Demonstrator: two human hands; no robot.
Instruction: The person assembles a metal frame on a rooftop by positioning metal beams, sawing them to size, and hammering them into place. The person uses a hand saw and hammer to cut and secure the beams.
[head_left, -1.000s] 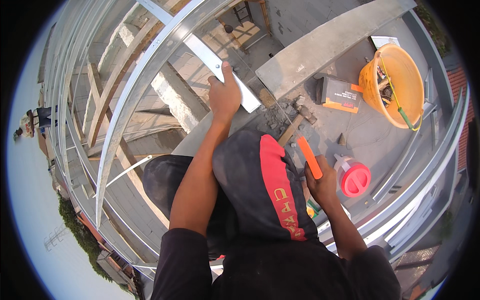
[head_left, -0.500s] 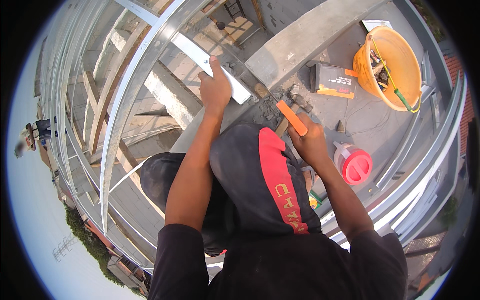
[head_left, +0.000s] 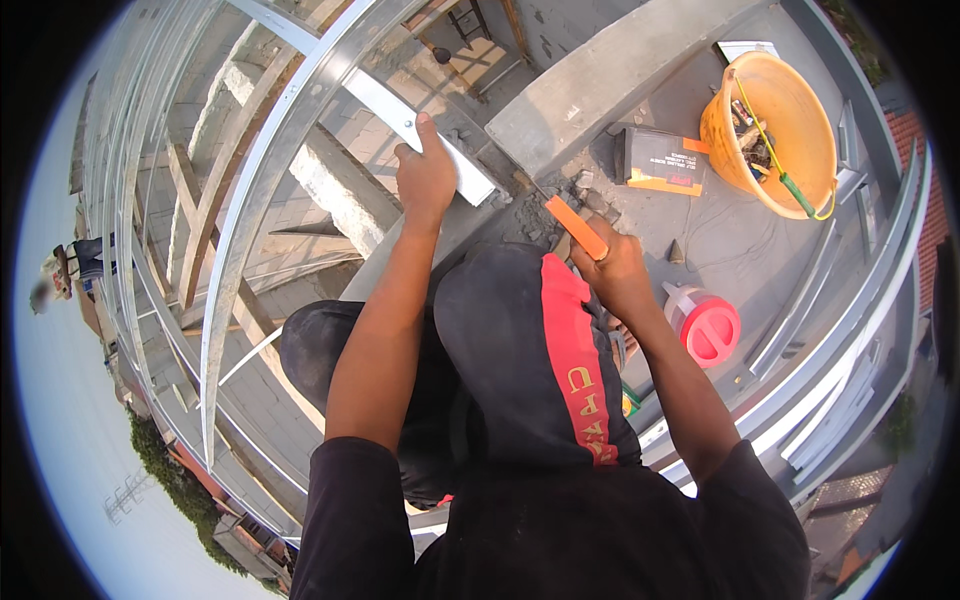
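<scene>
My left hand (head_left: 427,172) is wrapped round a silver metal channel (head_left: 470,178), its thumb lying along the upper face near a screw head. The channel runs up and left to the curved metal framing and ends close to the concrete edge. In my right hand (head_left: 612,262), closed at my knee, is a tool with a flat orange handle (head_left: 577,228). A thin dark shaft seems to reach from the handle toward the channel's end; its tip is too faint to make out. Broken mortar rubble (head_left: 590,200) lies just beyond the handle.
At the right stand an orange bucket (head_left: 735,130) with scraps inside, a dark screw carton (head_left: 660,165) and a red-lidded clear container (head_left: 710,332). A concrete beam (head_left: 590,75) crosses ahead. Metal framing (head_left: 225,230) and timber span a drop at left, where another person (head_left: 85,258) appears far off.
My right hand and the orange-handled tool have shifted slightly left. My right knee has swung a little to the right. The left hand keeps its hold on the channel.
</scene>
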